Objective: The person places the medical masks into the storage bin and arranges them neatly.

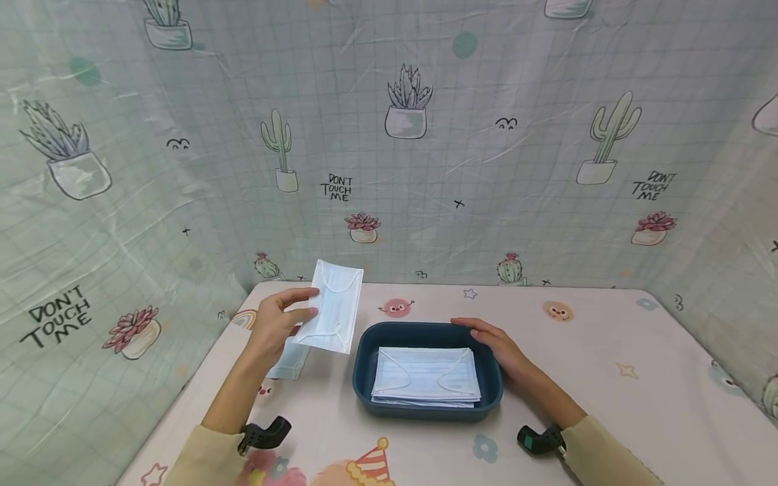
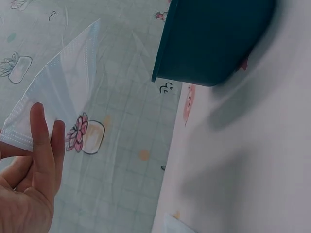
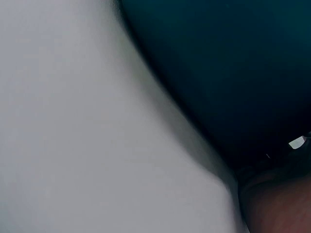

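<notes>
Mask (image 1: 333,306) pinched in left grip (image 1: 276,324); only head view shows tray's (image 1: 365,351) stack (image 1: 425,376).

Both forearms wear pale yellow long sleeves, the left sleeve (image 1: 203,459) and the right sleeve (image 1: 608,455), each ending short of the wrist. Just behind the left grip (image 1: 276,324) a black clip-like camera mount (image 1: 264,434) sits on the wrist. Behind the right grip (image 1: 495,344) a matching black mount (image 1: 541,440) carries a small green patch. Both hands are bare, with no rings or gloves showing.
</notes>
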